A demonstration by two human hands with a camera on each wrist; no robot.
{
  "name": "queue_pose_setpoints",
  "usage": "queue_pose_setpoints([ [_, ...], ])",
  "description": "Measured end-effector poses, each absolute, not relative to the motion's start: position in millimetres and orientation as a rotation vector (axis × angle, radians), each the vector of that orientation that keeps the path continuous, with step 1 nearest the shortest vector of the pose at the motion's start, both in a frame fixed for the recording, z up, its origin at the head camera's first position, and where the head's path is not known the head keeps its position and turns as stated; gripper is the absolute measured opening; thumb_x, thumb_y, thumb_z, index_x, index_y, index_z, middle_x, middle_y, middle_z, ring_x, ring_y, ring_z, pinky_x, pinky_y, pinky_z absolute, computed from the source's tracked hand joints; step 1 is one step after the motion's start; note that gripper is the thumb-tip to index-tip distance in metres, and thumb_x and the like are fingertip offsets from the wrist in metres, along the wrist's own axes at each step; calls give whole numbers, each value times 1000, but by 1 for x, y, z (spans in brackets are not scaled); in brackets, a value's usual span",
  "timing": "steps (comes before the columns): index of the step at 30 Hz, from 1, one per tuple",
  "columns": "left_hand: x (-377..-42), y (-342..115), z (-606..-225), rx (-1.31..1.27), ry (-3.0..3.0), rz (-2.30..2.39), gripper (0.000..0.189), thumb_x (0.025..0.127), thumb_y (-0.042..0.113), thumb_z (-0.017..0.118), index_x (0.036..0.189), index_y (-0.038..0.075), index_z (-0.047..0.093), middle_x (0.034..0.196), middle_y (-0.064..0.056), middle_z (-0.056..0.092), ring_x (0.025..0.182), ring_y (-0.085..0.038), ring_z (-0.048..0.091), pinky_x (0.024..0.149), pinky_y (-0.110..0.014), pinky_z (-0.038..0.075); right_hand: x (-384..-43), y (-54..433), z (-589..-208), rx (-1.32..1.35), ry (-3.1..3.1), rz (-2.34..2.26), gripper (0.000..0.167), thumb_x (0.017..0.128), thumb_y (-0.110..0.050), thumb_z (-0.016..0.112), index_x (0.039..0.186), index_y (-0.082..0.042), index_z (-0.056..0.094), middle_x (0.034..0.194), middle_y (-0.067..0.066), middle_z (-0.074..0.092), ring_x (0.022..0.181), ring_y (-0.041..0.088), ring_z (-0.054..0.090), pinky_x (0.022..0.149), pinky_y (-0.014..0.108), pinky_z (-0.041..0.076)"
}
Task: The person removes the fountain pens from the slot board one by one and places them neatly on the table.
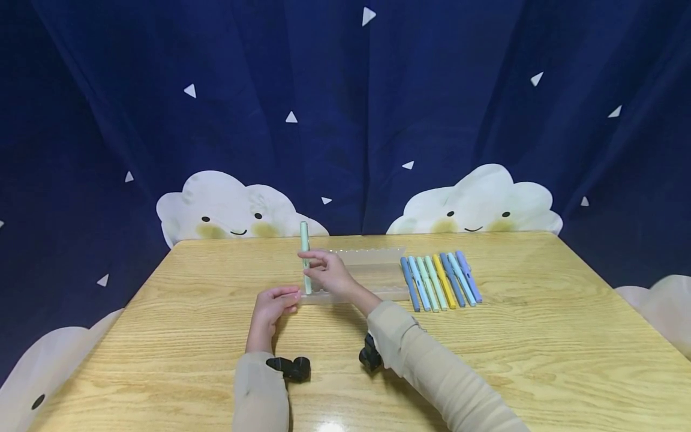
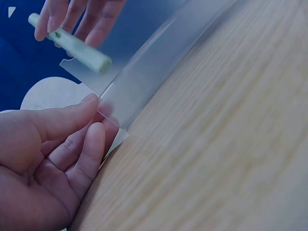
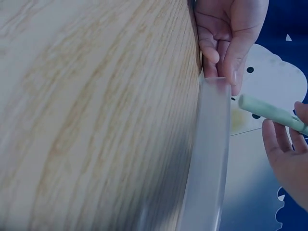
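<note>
My right hand [image 1: 330,273] pinches a pale green pen [image 1: 305,240] and holds it upright above the left end of a clear plastic pen rack [image 1: 385,293]. In the right wrist view the pen [image 3: 264,109] is seen between thumb and fingers, its lower end apart from the rack's front wall [image 3: 207,159]. My left hand [image 1: 274,306] grips the rack's left front corner, thumb on one side and fingers behind, as the left wrist view shows with the hand [image 2: 57,159] at the corner. Scalloped notches line the rack's back edge.
Right of the rack several pens lie side by side, among them a yellow pen [image 1: 444,281] and a purple pen [image 1: 468,276]. They rest on the wooden table [image 1: 540,360]. A dark blue curtain [image 1: 345,150] with clouds hangs behind the table's far edge.
</note>
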State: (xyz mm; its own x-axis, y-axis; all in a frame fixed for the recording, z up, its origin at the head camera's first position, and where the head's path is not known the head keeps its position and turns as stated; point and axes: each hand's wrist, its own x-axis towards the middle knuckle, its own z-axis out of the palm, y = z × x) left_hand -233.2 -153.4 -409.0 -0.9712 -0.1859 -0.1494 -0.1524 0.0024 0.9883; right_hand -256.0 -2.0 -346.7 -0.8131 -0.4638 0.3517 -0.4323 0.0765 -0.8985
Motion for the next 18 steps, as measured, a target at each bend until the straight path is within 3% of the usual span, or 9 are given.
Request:
queue_pose_setpoints([
  [8, -234, -153, -410, 364, -2191, -2190, 25, 80, -3, 62, 103, -13, 59, 84, -10, 66, 65, -9, 58, 57, -19, 51, -272, 3, -364, -918, 2296, -1974, 34, 80, 13, 57, 113, 8, 56, 113, 20, 53, 89, 34, 57, 61, 21, 48],
  [18, -233, -153, -409, 377, -2190, -2194, 25, 79, -2, 64, 102, -12, 60, 82, -9, 66, 65, -10, 58, 57, -19, 50, -274, 16, -365, -961, 2262, -1954, 43, 77, 12, 60, 119, 7, 52, 118, 18, 51, 76, 17, 56, 57, 19, 45],
])
